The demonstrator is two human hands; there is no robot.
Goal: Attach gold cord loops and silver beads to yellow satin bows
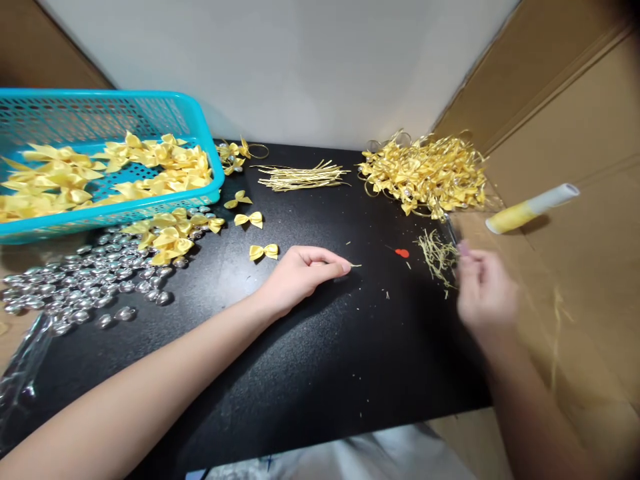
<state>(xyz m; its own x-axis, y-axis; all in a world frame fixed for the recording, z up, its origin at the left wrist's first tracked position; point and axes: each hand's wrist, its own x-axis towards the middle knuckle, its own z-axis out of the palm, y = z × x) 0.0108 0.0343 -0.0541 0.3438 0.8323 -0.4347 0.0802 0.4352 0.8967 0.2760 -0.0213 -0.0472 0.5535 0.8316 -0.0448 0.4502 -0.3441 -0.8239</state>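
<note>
My left hand (313,273) is closed in a pinch over the middle of the black table. A short end of thin gold cord (355,265) sticks out from its fingertips. Blurred by motion, my right hand (485,293) is closed at the right, on a slim tool (453,232) with a dark tip and a pinkish part by the fingers; its kind is unclear. Beside it lies a heap of short cord clippings (436,257). Left of that heap is a small flat red piece (401,253) with a thin point. A yellow ribbon bow (263,252) sits just behind my left wrist.
A turquoise basket (200,127) of yellow bows stands at the left, with silver beads (95,287) spread before it. Cut gold cords (303,177) lie at the back. A pile of finished-looking bows with gold loops (425,173) and a standing tube (530,208) are at right.
</note>
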